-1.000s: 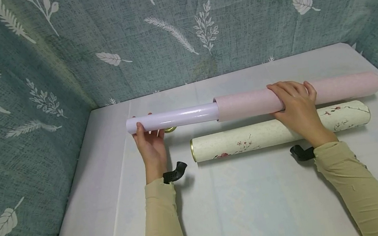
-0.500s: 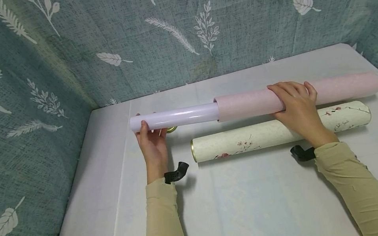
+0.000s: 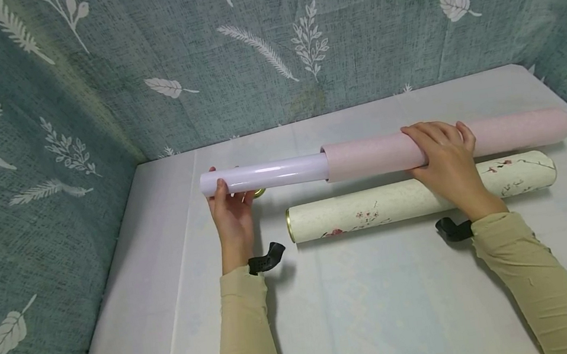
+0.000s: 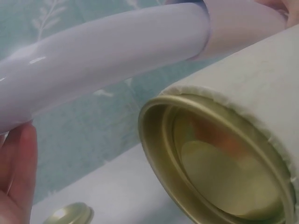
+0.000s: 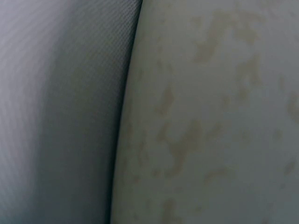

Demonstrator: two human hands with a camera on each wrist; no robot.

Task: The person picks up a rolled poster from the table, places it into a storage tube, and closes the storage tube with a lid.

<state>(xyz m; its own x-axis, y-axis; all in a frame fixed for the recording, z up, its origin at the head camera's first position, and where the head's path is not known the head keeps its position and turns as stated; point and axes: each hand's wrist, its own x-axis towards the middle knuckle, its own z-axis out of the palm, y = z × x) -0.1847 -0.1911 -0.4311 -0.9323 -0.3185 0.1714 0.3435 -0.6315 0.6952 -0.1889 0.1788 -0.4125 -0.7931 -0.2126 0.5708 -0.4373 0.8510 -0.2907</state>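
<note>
A glossy pale lilac roll sticks out of the left mouth of a pink cardboard tube. My left hand holds the roll near its free end, thumb in front and fingers behind. Over the middle of the pink tube, my right hand grips it from above. The part of the roll inside the tube is hidden. In the left wrist view the lilac roll runs into the pink tube, with left fingertips under it.
A cream tube with red blossoms lies in front of the pink one; its gold end faces left. A gold lid lies behind my left hand. Patterned green cloth rises behind the white table.
My left hand has moved right with the lilac roll, and less of the roll shows outside the pink tube. The right hand and both tubes stay where they were.
</note>
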